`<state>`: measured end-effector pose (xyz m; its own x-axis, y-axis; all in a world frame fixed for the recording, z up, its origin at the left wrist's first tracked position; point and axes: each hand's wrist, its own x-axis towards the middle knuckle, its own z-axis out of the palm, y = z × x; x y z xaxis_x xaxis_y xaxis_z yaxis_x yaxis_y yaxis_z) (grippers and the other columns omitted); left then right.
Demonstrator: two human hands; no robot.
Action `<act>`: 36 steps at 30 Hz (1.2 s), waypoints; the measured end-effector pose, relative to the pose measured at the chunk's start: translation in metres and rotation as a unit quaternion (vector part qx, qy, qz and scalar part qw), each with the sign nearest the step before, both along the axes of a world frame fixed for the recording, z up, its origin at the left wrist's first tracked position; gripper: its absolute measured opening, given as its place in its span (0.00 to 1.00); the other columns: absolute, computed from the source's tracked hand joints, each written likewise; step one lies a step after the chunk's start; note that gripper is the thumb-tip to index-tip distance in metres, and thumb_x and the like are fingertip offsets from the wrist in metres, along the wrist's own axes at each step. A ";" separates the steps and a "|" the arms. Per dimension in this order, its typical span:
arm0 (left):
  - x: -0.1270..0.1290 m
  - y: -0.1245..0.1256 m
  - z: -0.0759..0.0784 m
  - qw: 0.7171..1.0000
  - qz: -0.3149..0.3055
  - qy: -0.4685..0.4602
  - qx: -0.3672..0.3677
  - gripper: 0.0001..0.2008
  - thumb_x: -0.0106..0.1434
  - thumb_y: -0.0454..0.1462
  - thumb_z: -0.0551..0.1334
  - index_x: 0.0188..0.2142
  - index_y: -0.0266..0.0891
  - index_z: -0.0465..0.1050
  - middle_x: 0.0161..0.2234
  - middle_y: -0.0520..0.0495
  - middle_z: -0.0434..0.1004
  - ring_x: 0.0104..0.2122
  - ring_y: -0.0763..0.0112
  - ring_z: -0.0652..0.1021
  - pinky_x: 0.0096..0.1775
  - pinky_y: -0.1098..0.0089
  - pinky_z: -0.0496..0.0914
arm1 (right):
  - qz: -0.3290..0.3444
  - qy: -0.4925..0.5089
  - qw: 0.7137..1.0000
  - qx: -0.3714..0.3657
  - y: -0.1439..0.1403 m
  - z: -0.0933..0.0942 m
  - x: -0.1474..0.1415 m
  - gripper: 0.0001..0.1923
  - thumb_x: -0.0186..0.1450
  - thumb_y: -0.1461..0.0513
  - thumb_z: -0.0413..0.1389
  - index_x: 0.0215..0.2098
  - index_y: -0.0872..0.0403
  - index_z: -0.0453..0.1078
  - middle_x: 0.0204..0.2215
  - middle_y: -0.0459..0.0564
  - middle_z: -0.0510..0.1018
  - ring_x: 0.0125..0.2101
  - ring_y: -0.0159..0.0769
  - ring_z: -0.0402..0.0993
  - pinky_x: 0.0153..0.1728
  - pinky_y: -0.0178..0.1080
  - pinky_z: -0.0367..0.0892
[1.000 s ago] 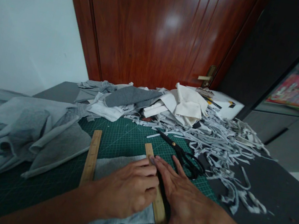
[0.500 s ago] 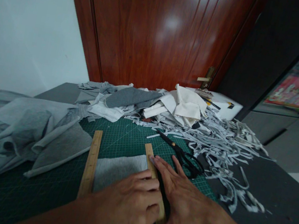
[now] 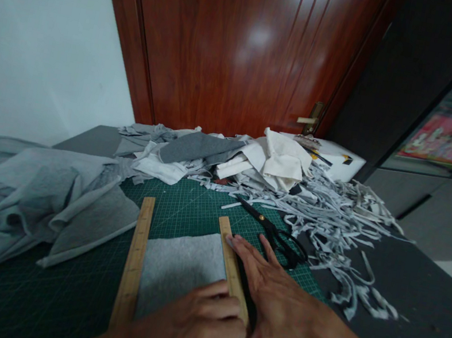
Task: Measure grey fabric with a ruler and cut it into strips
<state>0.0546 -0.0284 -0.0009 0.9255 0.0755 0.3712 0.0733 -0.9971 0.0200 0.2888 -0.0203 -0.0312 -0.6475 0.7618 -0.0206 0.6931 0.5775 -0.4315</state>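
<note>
Fingers of the right hand (image 3: pixel 279 301) spread apart on a straight, yellowish wooden ruler (image 3: pixel 231 260) along flat grey cloth (image 3: pixel 182 266), well inside the bench's (image 3: pixel 419 314) right edge; the left hand (image 3: pixel 211 324) curls, grip unclear. Even pressure should prevent slipping.

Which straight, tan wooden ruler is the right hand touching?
The more slanted ruler, right of the flat gray fabric; the left ruler has no fingers on it.

Two straight tan wooden rulers (image 3: pixel 133 269), at seven and five o'clock. One pair of black metal scissors (image 3: pixel 270 227), four o'clock; one flat grey fabric piece (image 3: pixel 181 272), half past six.
</note>
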 end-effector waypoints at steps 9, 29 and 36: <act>-0.028 0.021 0.002 0.971 0.032 -0.159 -0.173 0.11 0.76 0.32 0.56 0.37 0.42 0.73 0.34 0.52 0.79 0.35 0.68 0.76 0.40 0.66 0.68 | -0.008 0.027 0.999 -0.014 -0.003 0.003 0.001 0.88 0.45 0.31 0.71 0.79 0.56 0.19 0.79 0.70 0.37 0.77 0.67 0.36 0.72 0.66 0.17; -0.067 0.006 -0.024 0.961 0.247 -0.080 -0.098 0.13 0.69 0.27 0.54 0.41 0.44 0.74 0.55 0.42 0.79 0.56 0.58 0.78 0.57 0.57 0.75 | -0.034 0.015 0.998 -0.058 -0.003 0.021 -0.002 0.88 0.45 0.34 0.74 0.79 0.58 0.21 0.78 0.73 0.39 0.76 0.67 0.37 0.72 0.69 0.20; -0.065 0.006 -0.030 0.963 0.264 -0.032 -0.031 0.26 0.69 0.31 0.59 0.65 0.46 0.69 0.68 0.43 0.71 0.65 0.52 0.73 0.62 0.49 0.72 | -0.049 -0.007 0.996 -0.079 0.000 0.028 0.012 0.75 0.47 0.35 0.74 0.80 0.52 0.44 0.79 0.63 0.38 0.77 0.65 0.33 0.73 0.69 0.30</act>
